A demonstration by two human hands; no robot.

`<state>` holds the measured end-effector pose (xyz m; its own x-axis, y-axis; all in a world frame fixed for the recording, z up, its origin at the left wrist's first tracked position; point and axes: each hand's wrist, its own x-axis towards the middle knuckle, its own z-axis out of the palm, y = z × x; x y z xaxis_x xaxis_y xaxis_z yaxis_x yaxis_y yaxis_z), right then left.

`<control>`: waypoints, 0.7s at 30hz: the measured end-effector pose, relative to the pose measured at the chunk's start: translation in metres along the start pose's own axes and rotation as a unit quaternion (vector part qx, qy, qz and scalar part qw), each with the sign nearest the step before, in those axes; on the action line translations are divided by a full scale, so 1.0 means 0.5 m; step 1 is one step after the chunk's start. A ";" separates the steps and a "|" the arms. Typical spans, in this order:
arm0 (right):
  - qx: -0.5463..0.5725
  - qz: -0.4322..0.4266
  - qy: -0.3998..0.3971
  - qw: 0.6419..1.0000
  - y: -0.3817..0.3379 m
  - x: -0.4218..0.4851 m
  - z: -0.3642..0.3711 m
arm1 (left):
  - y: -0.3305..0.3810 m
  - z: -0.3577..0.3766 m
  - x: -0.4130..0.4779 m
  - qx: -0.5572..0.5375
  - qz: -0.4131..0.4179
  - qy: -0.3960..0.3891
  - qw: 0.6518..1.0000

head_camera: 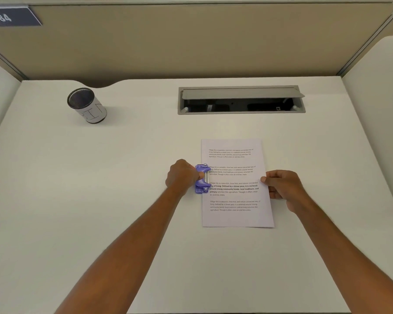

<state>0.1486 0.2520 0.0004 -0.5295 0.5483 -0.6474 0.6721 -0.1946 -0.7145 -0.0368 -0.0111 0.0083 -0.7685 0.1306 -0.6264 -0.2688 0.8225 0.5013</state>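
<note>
A printed sheet of paper (236, 182) with several paragraphs of text lies flat on the white desk (123, 177). A purple hole punch (202, 179) sits over the middle of the sheet's left edge. My left hand (183, 175) grips the punch from the left, fingers curled round it, thumb on its top. My right hand (281, 186) pinches the sheet's right edge, thumb on top and fingers curled underneath.
A black mesh cup (86, 105) wrapped in a paper label reading "BIN" stands at the back left. A grey cable hatch (241, 99) with its lid raised is set into the desk at the back right. Beige partition walls enclose the desk.
</note>
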 end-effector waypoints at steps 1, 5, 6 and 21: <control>0.002 -0.001 0.001 1.000 0.002 -0.002 0.002 | 0.003 0.000 -0.002 0.001 0.001 -0.002 1.000; -0.001 -0.009 0.019 1.000 0.007 -0.006 0.011 | 0.020 -0.004 -0.009 -0.003 -0.004 -0.006 1.000; -0.001 -0.011 0.021 1.000 0.007 -0.007 0.013 | 0.023 -0.004 -0.011 0.000 -0.007 -0.005 1.000; 0.053 -0.032 -0.020 0.998 0.008 -0.032 -0.014 | -0.007 -0.001 -0.035 -0.180 0.025 0.071 0.981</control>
<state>0.1632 0.2482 0.0098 -0.5910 0.5290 -0.6090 0.5790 -0.2474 -0.7769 -0.0228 -0.0165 0.0177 -0.8522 0.0670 -0.5190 -0.3962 0.5652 0.7235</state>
